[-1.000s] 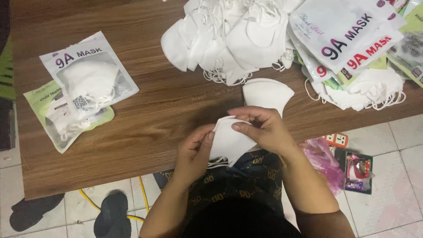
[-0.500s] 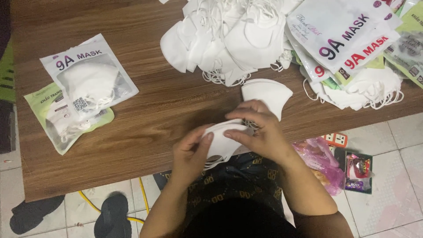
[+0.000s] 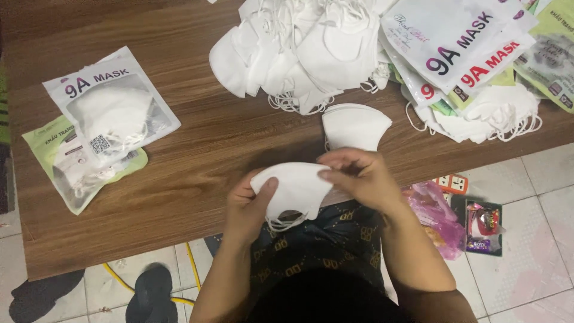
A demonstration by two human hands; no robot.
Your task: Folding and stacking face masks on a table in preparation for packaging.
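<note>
one white folded mask (image 3: 296,190), w/ earloops

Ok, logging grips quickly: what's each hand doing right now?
Left hand: closed on the white mask, thumb on top.
Right hand: fingers pinching the same mask's upper edge.

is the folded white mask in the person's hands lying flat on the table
No, both the left hand and the right hand hold the white mask up at the wooden table's near edge.

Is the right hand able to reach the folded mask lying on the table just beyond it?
Probably yes. The folded mask lies just past the right hand with bare table between, but that hand now holds a mask together with the left hand.
</note>
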